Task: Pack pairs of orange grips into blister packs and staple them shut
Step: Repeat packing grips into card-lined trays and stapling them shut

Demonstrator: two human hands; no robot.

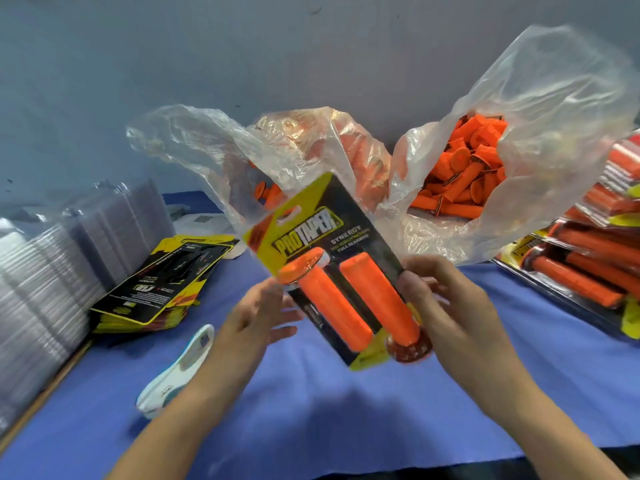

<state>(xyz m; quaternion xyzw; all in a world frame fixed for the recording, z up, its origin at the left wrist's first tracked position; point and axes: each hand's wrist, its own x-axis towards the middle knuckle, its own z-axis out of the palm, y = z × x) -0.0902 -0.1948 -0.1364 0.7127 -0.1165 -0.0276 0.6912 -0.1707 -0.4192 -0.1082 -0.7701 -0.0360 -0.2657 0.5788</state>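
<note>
At the far left, stacks of clear shells are standing on the table edge, nested tightly one in another. Just beside them a pile of printed cards, yellow and black, is lying a little fanned on the blue cloth. In front of the cards a white stapler is lying on the cloth, and the left forearm is covering part of it.

The left hand is reaching up to the left edge of the blister pack. Its fingers are spread and nearly straight and are only touching the pack from the side. The hand is blurred, so I cannot tell the exact place of contact.

The blister pack is being held in the air above the middle of the cloth, tilted, with its hanging hole pointing to the upper left. Inside it two orange grips are lying side by side, one with its flange up and the other with its flange down.

The right hand is gripping the right edge of the pack, with its fingers curled around that edge.

Behind the pack two plastic bags are standing open against the grey wall. The right bag is showing a heap of loose grips. At the far right, finished packs are lying piled one on another.
</note>
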